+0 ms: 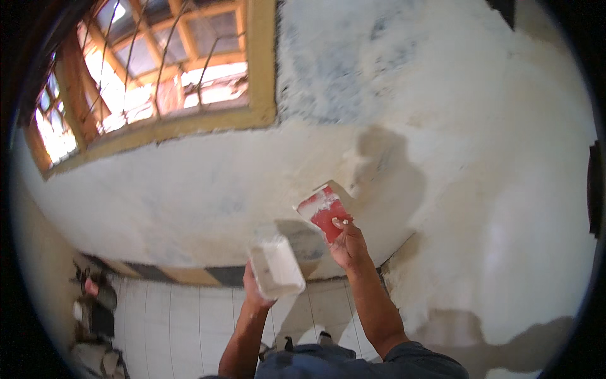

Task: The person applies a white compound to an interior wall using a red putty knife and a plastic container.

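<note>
Open wall (486, 158) is edged by the window frame (262, 69), scraper (327, 215) gripped in the right hand (349, 246), tray (278, 268) clasped in the left hand (254, 289).

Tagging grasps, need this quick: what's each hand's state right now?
Left hand: closed, holding the white tray.
Right hand: closed, holding the red scraper.

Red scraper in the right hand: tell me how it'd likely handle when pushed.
The red scraper is probably light: the right hand alone grips it by one end. It looks fairly stiff, its flat body not visibly sagging. The whitish smears could make it slippery.
</note>
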`<move>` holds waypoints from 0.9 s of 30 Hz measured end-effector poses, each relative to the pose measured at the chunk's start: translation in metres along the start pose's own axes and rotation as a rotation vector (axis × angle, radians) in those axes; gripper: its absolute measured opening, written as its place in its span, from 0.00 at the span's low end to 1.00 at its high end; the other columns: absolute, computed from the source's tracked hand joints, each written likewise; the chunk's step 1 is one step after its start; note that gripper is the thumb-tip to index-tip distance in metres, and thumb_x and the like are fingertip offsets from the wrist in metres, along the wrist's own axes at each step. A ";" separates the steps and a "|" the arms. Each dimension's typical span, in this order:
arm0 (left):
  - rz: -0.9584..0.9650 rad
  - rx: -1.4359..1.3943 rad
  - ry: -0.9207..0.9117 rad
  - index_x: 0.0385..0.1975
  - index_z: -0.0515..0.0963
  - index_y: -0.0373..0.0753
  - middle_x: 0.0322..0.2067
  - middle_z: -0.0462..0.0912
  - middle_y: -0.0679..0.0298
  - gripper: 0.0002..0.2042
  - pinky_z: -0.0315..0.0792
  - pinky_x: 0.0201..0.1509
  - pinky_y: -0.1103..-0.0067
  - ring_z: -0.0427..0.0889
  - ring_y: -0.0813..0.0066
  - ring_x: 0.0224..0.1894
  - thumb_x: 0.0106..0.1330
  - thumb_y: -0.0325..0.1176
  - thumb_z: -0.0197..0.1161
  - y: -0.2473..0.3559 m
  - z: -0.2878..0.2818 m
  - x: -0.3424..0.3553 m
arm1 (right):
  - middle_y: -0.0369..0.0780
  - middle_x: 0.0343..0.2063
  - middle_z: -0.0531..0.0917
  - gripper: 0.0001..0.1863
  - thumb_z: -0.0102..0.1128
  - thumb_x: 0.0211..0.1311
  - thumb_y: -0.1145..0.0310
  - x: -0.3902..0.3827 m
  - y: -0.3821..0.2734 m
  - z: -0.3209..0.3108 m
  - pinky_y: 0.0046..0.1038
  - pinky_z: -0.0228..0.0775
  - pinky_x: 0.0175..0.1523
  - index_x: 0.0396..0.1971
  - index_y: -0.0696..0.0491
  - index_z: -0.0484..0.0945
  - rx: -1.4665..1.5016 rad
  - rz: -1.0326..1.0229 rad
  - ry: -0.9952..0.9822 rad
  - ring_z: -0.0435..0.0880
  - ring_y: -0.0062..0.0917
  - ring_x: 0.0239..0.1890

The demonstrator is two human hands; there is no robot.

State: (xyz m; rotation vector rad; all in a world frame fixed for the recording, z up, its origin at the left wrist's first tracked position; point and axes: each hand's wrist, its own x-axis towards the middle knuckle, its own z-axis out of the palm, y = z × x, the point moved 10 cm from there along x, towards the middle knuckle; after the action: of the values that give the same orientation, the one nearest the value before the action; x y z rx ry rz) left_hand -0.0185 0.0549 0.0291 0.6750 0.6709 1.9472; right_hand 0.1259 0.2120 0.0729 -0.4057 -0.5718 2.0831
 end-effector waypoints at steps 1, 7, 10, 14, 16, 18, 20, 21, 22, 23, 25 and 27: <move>-0.058 -0.132 0.060 0.62 0.67 0.39 0.53 0.78 0.59 0.30 0.75 0.58 0.65 0.79 0.64 0.55 0.60 0.44 0.60 -0.006 -0.003 -0.004 | 0.33 0.41 0.83 0.15 0.62 0.60 0.74 0.002 -0.025 0.016 0.25 0.78 0.45 0.47 0.48 0.76 0.002 -0.066 -0.037 0.83 0.23 0.42; -0.146 -0.296 0.104 0.61 0.68 0.40 0.52 0.79 0.60 0.29 0.78 0.54 0.62 0.81 0.62 0.53 0.63 0.48 0.63 -0.015 -0.018 0.001 | 0.42 0.35 0.77 0.10 0.58 0.54 0.80 -0.023 -0.228 0.155 0.37 0.74 0.42 0.38 0.57 0.72 -1.221 -1.697 0.262 0.78 0.39 0.36; -0.222 -0.413 0.180 0.61 0.69 0.43 0.52 0.79 0.60 0.27 0.77 0.54 0.56 0.81 0.56 0.53 0.70 0.55 0.47 -0.025 -0.037 0.000 | 0.44 0.33 0.74 0.11 0.58 0.51 0.79 -0.007 -0.271 0.217 0.41 0.71 0.42 0.35 0.54 0.72 -1.492 -1.987 0.536 0.76 0.43 0.37; -0.240 -0.435 0.128 0.61 0.70 0.44 0.53 0.79 0.60 0.28 0.77 0.55 0.55 0.80 0.54 0.53 0.71 0.56 0.42 -0.025 -0.037 -0.003 | 0.40 0.35 0.76 0.11 0.61 0.53 0.69 0.027 -0.269 0.250 0.37 0.69 0.41 0.37 0.50 0.73 -2.043 -2.047 0.485 0.77 0.34 0.41; -0.226 -0.421 0.192 0.61 0.70 0.44 0.54 0.79 0.59 0.28 0.77 0.55 0.55 0.80 0.53 0.53 0.71 0.57 0.43 -0.023 -0.041 -0.004 | 0.38 0.35 0.77 0.10 0.61 0.53 0.70 0.046 -0.248 0.237 0.34 0.68 0.38 0.36 0.48 0.73 -2.349 -1.886 0.307 0.78 0.31 0.40; -0.217 -0.420 0.197 0.61 0.70 0.44 0.54 0.78 0.58 0.28 0.77 0.55 0.55 0.81 0.53 0.53 0.71 0.57 0.42 -0.022 -0.039 -0.004 | 0.38 0.35 0.77 0.10 0.61 0.54 0.70 0.032 -0.233 0.215 0.35 0.69 0.38 0.36 0.49 0.73 -2.259 -1.935 0.217 0.78 0.32 0.39; 0.005 0.040 0.081 0.62 0.70 0.45 0.55 0.78 0.58 0.28 0.77 0.54 0.54 0.81 0.52 0.52 0.71 0.57 0.42 0.003 -0.032 -0.001 | 0.39 0.34 0.77 0.10 0.61 0.55 0.71 0.025 -0.231 0.203 0.37 0.69 0.39 0.36 0.49 0.73 -2.203 -1.939 0.144 0.78 0.34 0.39; 0.056 0.085 0.092 0.62 0.70 0.45 0.55 0.78 0.58 0.29 0.78 0.54 0.54 0.81 0.52 0.52 0.71 0.57 0.41 0.007 -0.033 -0.001 | 0.41 0.33 0.77 0.10 0.61 0.56 0.71 0.016 -0.251 0.198 0.38 0.70 0.39 0.37 0.51 0.73 -1.984 -1.904 0.186 0.79 0.36 0.38; -0.099 -0.152 0.131 0.62 0.70 0.46 0.55 0.78 0.59 0.28 0.77 0.55 0.55 0.81 0.53 0.53 0.71 0.57 0.41 -0.009 -0.038 0.000 | 0.43 0.32 0.78 0.10 0.61 0.56 0.72 0.009 -0.274 0.193 0.40 0.71 0.40 0.37 0.52 0.72 -1.768 -1.852 0.226 0.80 0.39 0.38; -0.252 -0.387 0.167 0.62 0.71 0.46 0.55 0.79 0.60 0.28 0.76 0.56 0.57 0.80 0.54 0.54 0.71 0.57 0.40 -0.024 -0.039 -0.002 | 0.43 0.32 0.78 0.10 0.61 0.56 0.72 0.007 -0.285 0.198 0.40 0.71 0.40 0.37 0.52 0.72 -1.768 -1.852 0.227 0.80 0.39 0.38; -0.252 -0.372 0.176 0.62 0.71 0.46 0.55 0.79 0.60 0.29 0.77 0.56 0.57 0.80 0.54 0.53 0.71 0.57 0.40 -0.024 -0.042 -0.002 | 0.53 0.36 0.81 0.09 0.54 0.59 0.70 0.022 -0.352 0.189 0.47 0.72 0.41 0.37 0.57 0.69 -1.397 -1.442 0.333 0.81 0.52 0.36; -0.246 -0.359 0.183 0.62 0.71 0.46 0.54 0.79 0.60 0.29 0.77 0.55 0.57 0.81 0.54 0.53 0.71 0.58 0.40 -0.023 -0.046 -0.003 | 0.58 0.39 0.81 0.13 0.52 0.55 0.71 0.011 -0.388 0.202 0.48 0.74 0.43 0.40 0.59 0.68 -1.340 -1.461 0.407 0.83 0.55 0.38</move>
State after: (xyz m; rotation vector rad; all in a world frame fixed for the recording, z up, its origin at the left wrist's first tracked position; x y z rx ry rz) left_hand -0.0358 0.0538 -0.0190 0.1852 0.4704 1.8459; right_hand 0.2894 0.3588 0.4513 -0.7661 -1.3786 0.0251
